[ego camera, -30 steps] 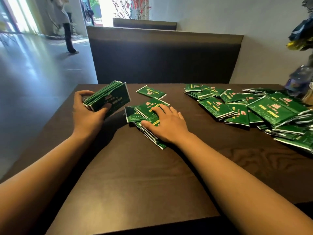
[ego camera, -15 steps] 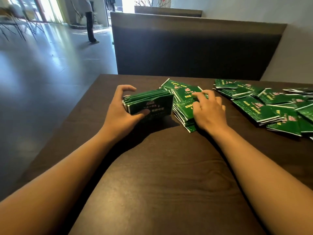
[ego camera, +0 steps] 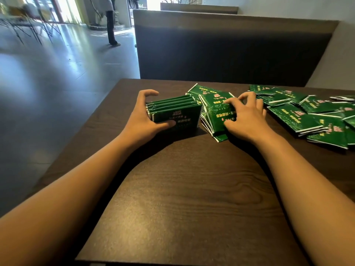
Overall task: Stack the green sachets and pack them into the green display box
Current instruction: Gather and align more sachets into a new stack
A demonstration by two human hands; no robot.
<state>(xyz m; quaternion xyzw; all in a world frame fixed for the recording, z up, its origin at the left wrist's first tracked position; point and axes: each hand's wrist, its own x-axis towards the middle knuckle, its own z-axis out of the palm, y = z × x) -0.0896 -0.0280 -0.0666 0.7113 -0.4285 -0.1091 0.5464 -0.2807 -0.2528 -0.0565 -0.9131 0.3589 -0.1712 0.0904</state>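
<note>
My left hand (ego camera: 143,115) grips a stack of green sachets (ego camera: 177,112) standing on edge on the dark wooden table (ego camera: 182,189), thumb on the front face and fingers behind. Just to its right lies a loose pile of green sachets (ego camera: 213,110). My right hand (ego camera: 245,116) rests on that pile with curled fingers pinching the top sachets. More green sachets (ego camera: 307,114) lie scattered across the table's right side. No green display box is in view.
A dark upholstered bench back (ego camera: 230,50) stands right behind the table's far edge. A grey floor drops away past the table's left edge, and a person (ego camera: 110,20) stands far off on it.
My left hand has brought its stack rightwards and down onto the table beside the loose pile. My right hand's fingers have curled from flat onto the pile's top sachets.
</note>
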